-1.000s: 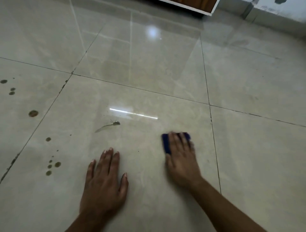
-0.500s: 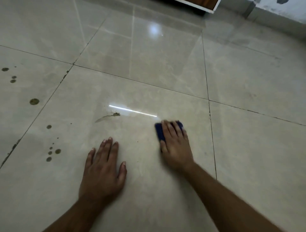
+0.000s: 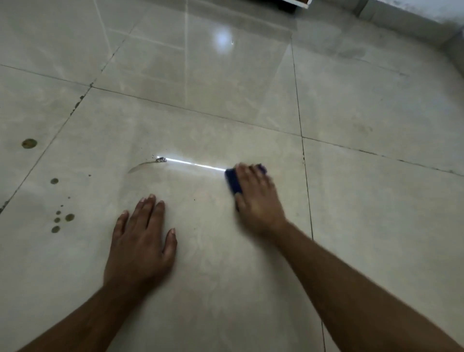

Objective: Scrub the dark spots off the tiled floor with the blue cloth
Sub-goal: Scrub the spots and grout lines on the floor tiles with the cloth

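My right hand (image 3: 256,198) lies flat on a folded blue cloth (image 3: 233,182) and presses it onto the glossy beige tiled floor (image 3: 200,105); most of the cloth is hidden under the fingers. My left hand (image 3: 140,241) rests palm down on the same tile, fingers straight and spread, holding nothing. A wet smear with a dark speck (image 3: 160,159) lies ahead of the left hand, left of the cloth. Several dark round spots (image 3: 61,219) cluster at the left of this tile; a larger dark spot (image 3: 29,143) sits on the neighbouring tile.
Dark grout lines (image 3: 302,140) cross the floor just right of the cloth. The white base of a piece of furniture (image 3: 298,2) shows at the top edge, and a wall skirting (image 3: 426,27) runs along the top right.
My right hand has slid the cloth forward over the tile, away from me, and is motion-blurred now. My left hand stays planted on the floor.
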